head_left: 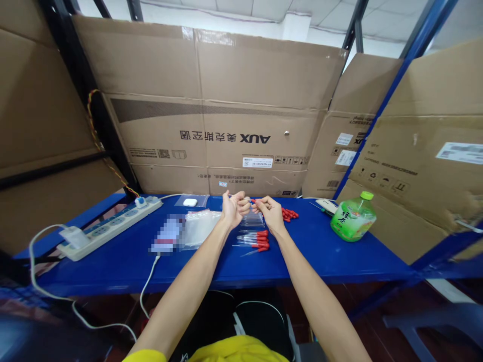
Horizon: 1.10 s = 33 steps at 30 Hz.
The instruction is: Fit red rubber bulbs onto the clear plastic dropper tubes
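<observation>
Two hands: left hand and right hand, fingers pinched on one thin clear tube, well left of green bottle. Likely light, brittle, slick; grip near capped end.

On your blue surface, a white power strip lay slantwise toward the far left corner, with a white adapter plugged in at its near end. A white cable hung over the near edge. Near the far edge sat a small white earbud case on a clear bag, and just nearer to you lay a heap of clear plastic bags. A green tea bottle lay tilted toward the right edge, with a flat white object just beside it. Flattened cardboard boxes stood along the far edge.
</observation>
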{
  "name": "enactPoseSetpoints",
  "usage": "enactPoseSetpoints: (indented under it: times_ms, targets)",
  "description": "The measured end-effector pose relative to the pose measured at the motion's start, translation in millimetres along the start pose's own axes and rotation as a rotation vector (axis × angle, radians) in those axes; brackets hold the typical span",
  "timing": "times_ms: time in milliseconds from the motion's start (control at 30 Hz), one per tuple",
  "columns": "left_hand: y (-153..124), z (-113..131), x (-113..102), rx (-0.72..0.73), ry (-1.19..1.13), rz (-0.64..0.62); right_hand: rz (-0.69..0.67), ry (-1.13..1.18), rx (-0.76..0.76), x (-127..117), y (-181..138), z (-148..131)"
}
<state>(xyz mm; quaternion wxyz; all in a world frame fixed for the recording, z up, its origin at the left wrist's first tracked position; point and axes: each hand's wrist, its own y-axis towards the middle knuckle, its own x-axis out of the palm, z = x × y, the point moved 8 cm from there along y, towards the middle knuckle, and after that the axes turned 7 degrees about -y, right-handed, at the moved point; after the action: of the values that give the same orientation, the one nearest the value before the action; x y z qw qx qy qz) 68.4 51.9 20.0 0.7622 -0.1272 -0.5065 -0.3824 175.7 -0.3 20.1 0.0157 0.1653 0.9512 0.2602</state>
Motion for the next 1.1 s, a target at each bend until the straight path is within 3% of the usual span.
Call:
enactPoseSetpoints:
  times_ms: [200,1100]
  targets:
    - [-0.5,-4.1,2.7,-0.001,-0.01,0.017,0.035,0.009,0.012,-3.3,-0.3,1.0]
    - [-1.5,-9.2,1.1,0.015,0.142,0.043,-0.04,-0.071,-0.046,3.8,-3.9,-8.4]
